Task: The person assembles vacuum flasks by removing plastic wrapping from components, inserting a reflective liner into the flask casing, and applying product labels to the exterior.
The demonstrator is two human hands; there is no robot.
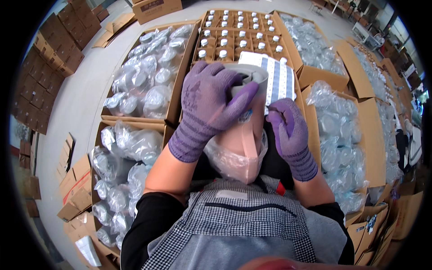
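Note:
A pink plastic pitcher [235,137] with a grey lid [246,72] tilts in front of my body. Its lower end sits in a thin see-through plastic bag [216,159]. My left hand [213,92], in a purple knit glove, is closed round the lid end. On the pitcher's side, just under my left thumb, is a small blue-and-white sticker [245,117]. My right hand [290,128], gloved alike, is beside the pitcher with thumb and fingers pinched together; whatever they hold is too small to make out. Behind it lies a white sheet with blue stripes [280,81], apparently labels.
Ahead stands a divided carton [243,33] of white-capped bottles. Open cartons of plastic-wrapped items [144,74] flank me on the left, with more wrapped items [337,139] on the right. Stacked brown boxes [40,81] line the far left; flattened cardboard [76,184] lies on the floor.

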